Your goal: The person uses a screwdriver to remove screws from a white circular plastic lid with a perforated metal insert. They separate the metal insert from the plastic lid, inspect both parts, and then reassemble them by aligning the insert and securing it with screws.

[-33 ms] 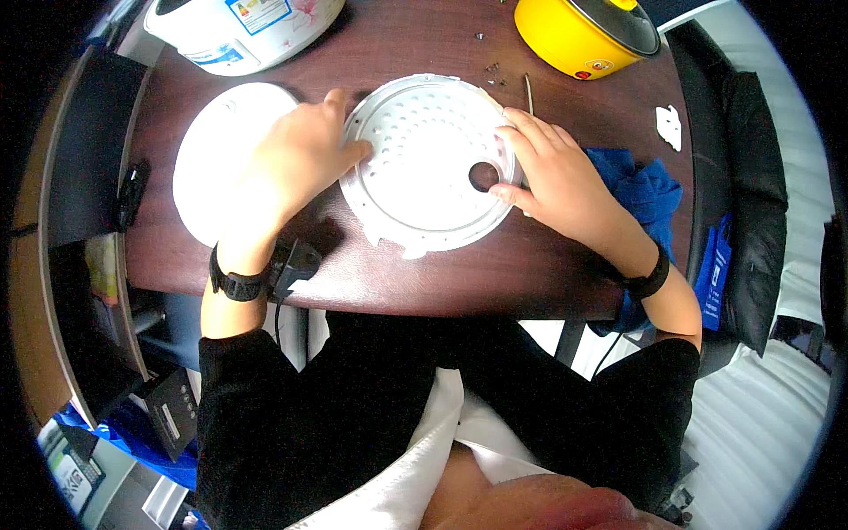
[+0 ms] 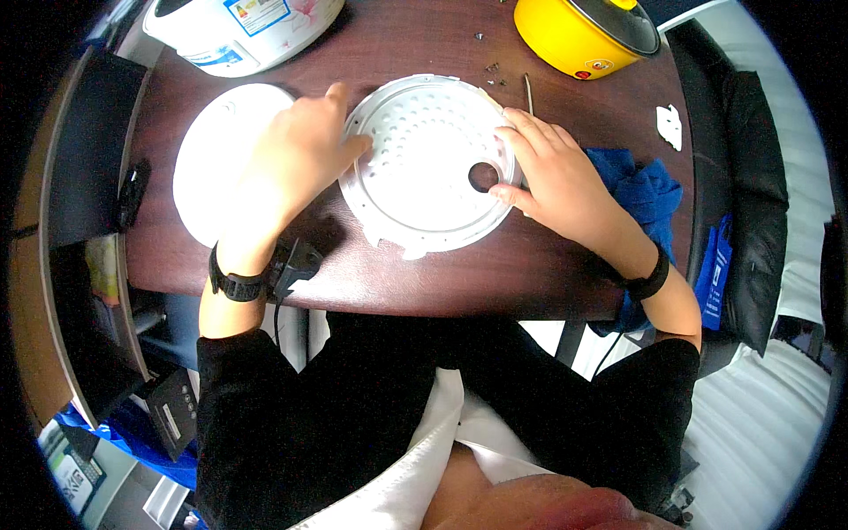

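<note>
We are looking down at a dark brown wooden table (image 2: 548,274) and at two bare hands working on it. In the middle is lying a round, flat, silver metal plate with many small holes and one bigger round hole (image 2: 424,168). It is lying flat on the table, right in front of the person.

The left hand (image 2: 296,159) is resting on the left edge of the plate. Its fingers are bent and close together, and the fingertips are touching the plate's rim. It is not closed around anything. Part of this hand is also lying over a smooth round white lid (image 2: 216,172), which is sitting just beside the plate on the left. A black watch (image 2: 237,284) is sitting on the left wrist.

The right hand (image 2: 552,177) is lying on the right edge of the plate. Its fingers are spread a little, and the thumb is pointing toward the bigger hole. We are seeing it press on the rim, not pinch it. A black band (image 2: 649,281) is going round the right wrist.

Near the right arm, a blue cloth (image 2: 640,190) is lying bunched up. At the far side a white cooker pot (image 2: 243,26) is standing on the left and a yellow pot with a dark lid (image 2: 587,31) on the right. A few tiny screws (image 2: 490,71) are lying between them, well apart from the hands
</note>
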Tool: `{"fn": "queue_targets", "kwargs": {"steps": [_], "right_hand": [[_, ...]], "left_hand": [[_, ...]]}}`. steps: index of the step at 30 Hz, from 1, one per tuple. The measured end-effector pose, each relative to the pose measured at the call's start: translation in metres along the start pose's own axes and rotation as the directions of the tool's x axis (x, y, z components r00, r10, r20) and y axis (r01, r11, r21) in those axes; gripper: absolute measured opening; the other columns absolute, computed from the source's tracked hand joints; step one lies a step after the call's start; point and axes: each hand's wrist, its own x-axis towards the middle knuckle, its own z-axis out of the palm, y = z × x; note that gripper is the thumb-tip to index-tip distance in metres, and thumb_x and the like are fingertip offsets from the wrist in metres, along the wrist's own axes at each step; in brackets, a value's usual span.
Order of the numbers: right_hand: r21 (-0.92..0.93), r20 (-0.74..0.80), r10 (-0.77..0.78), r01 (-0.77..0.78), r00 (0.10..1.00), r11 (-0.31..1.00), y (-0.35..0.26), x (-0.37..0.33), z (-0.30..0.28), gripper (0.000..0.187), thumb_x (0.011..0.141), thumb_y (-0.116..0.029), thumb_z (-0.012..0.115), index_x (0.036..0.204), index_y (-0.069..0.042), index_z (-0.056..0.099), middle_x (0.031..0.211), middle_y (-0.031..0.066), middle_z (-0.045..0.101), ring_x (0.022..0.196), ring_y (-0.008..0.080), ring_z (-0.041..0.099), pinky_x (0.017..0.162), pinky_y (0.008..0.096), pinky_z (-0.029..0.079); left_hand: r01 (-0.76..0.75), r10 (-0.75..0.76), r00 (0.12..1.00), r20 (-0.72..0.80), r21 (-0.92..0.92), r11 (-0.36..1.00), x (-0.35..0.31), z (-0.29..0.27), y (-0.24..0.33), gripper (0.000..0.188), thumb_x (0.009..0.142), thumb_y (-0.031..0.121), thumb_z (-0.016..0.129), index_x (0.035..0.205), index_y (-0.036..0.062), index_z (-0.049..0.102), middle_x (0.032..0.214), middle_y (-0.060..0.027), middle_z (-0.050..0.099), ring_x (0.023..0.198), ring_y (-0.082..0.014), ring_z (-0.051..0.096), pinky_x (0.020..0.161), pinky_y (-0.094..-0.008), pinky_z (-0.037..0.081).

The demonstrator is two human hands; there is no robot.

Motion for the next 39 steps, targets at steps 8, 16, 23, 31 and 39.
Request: {"fn": "queue_targets", "kwargs": {"steps": [8,16,23,31,39], "right_hand": [[0.001,-0.003,-0.025,0.025,1.0,1.0,-0.001,-0.003,0.003,0.055,0.08,-0.027,0.067,0.124,0.0,0.048,0.136,0.0219,0.041,0.126,0.0358,0.04,0.104,0.042,0.033],[-0.026,-0.032,-0.126,0.125,0.992,0.992,0.001,-0.001,0.01,0.053,0.077,-0.027,0.067,0.119,0.0,0.051,0.13,0.0177,0.048,0.127,0.0296,0.041,0.103,0.0387,0.035],[-0.025,-0.042,-0.125,0.124,0.991,0.992,0.0,0.0,0.011,0.052,0.076,-0.026,0.069,0.118,0.0,0.052,0.13,0.0176,0.048,0.127,0.0294,0.041,0.103,0.0381,0.037],[0.204,-0.026,-0.057,0.061,0.998,0.977,0.009,0.005,-0.008,0.036,0.081,-0.02,0.065,0.111,-0.002,0.056,0.117,0.016,0.056,0.108,0.0304,0.055,0.09,0.0374,0.045],[-0.043,-0.133,-0.082,0.077,0.988,0.996,0.074,0.05,-0.024,0.015,0.087,-0.014,0.059,0.097,-0.003,0.06,0.079,0.0111,0.064,0.07,0.0215,0.062,0.062,0.0305,0.047]], "left_hand": [[-0.413,0.419,0.908,-0.021,0.129,0.902,0.022,0.033,0.043,0.083,0.064,0.028,0.079,0.136,0.0097,0.042,0.144,-0.0169,0.034,0.135,-0.032,0.03,0.109,-0.0403,0.031],[-0.422,0.422,0.906,0.043,0.175,0.889,0.024,0.031,0.042,0.09,0.06,0.032,0.082,0.136,0.009,0.041,0.145,-0.0173,0.033,0.134,-0.0314,0.032,0.108,-0.0405,0.033],[-0.408,0.41,0.911,0.047,0.252,0.877,0.025,0.036,0.043,0.094,0.057,0.037,0.083,0.136,0.0087,0.041,0.145,-0.0172,0.033,0.133,-0.0307,0.034,0.106,-0.0404,0.035],[-0.367,0.351,0.93,0.107,0.271,0.89,0.023,0.03,0.048,0.098,0.057,0.039,0.082,0.138,0.0095,0.037,0.147,-0.0168,0.029,0.136,-0.0296,0.03,0.106,-0.0445,0.034],[-0.363,0.349,0.932,0.098,0.252,0.897,0.024,0.033,0.046,0.098,0.055,0.038,0.083,0.138,0.0109,0.038,0.148,-0.0151,0.028,0.136,-0.0285,0.03,0.106,-0.0455,0.034]]}}
